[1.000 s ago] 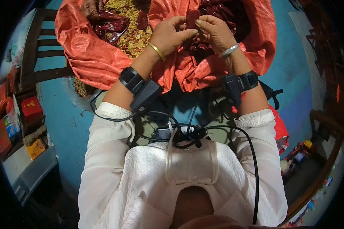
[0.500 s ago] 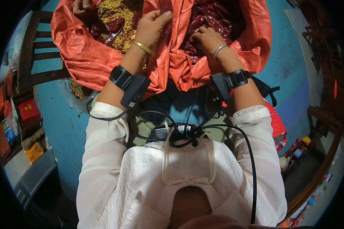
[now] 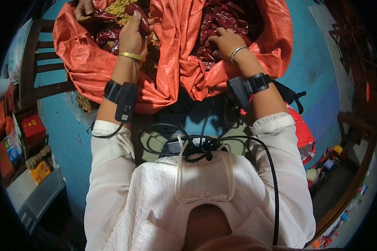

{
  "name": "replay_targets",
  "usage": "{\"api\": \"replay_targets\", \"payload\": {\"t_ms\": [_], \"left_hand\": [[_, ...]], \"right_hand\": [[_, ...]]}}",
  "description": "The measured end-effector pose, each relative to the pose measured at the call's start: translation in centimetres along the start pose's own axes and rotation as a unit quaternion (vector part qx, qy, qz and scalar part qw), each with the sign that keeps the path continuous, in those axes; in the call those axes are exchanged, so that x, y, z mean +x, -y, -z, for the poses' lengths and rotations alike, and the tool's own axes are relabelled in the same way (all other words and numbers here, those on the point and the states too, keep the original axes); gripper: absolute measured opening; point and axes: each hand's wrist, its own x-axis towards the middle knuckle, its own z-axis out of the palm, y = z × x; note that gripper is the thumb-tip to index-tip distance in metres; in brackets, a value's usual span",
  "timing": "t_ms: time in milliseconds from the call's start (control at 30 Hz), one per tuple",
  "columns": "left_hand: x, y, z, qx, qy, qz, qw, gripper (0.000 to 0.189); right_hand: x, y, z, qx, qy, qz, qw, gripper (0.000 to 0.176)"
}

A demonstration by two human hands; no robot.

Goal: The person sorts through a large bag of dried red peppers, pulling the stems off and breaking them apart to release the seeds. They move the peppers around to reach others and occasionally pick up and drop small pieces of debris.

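Head view | left hand [image 3: 132,38] grip is holding one chili [image 3: 137,16] at 11 o'clock | right hand [image 3: 225,42] is lying on the chili pile [image 3: 222,19] at 1 o'clock, grip cannot tell | seems partway: seed pile [image 3: 114,6] showing, many whole chilies waiting | counting: one orange sack [image 3: 92,62], two piles, one other person's hand [image 3: 83,7]

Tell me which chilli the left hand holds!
Find the big orange sack. Over its left side, above the yellow seeds, the left hand grips one dried red chilli. It sticks up from the fist; the others lie in piles.
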Motion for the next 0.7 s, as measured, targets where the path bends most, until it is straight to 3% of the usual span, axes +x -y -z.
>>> {"api": "replay_targets", "payload": {"t_ms": [67,167,267,333,400,500,700], "left_hand": [[-0.1,0.0,0.1,0.004,-0.015,-0.013,1.0,0.027],[0.0,-0.3,0.4,-0.024,-0.023,-0.017,0.999,0.027],[0.1,-0.6,0.7,-0.035,-0.026,-0.016,0.999,0.027],[0.1,-0.5,0.7,-0.033,-0.027,-0.021,0.999,0.027],[0.0,-0.4,0.8,-0.03,-0.027,-0.026,0.999,0.027],[-0.3,-0.4,0.8,-0.034,-0.016,-0.022,0.999,0.027],[-0.4,-0.5,0.9,-0.02,-0.027,-0.017,0.999,0.026]], "right_hand": [[0.2,-0.6,1.0,-0.028,0.025,-0.046,0.998,0.041],[0.5,-2.9,0.6,0.005,-0.06,-0.095,0.994,0.037],[0.6,-3.3,0.8,-0.017,-0.063,-0.123,0.99,0.038],[0.9,-3.1,0.8,-0.013,-0.047,-0.121,0.991,0.035],[1.6,-2.9,0.2,0.042,-0.09,-0.112,0.989,0.029],[2.5,-2.6,-0.8,0.046,-0.137,-0.098,0.985,0.029],[3.0,-1.9,-1.4,-0.004,-0.135,-0.09,0.987,0.037]]}}
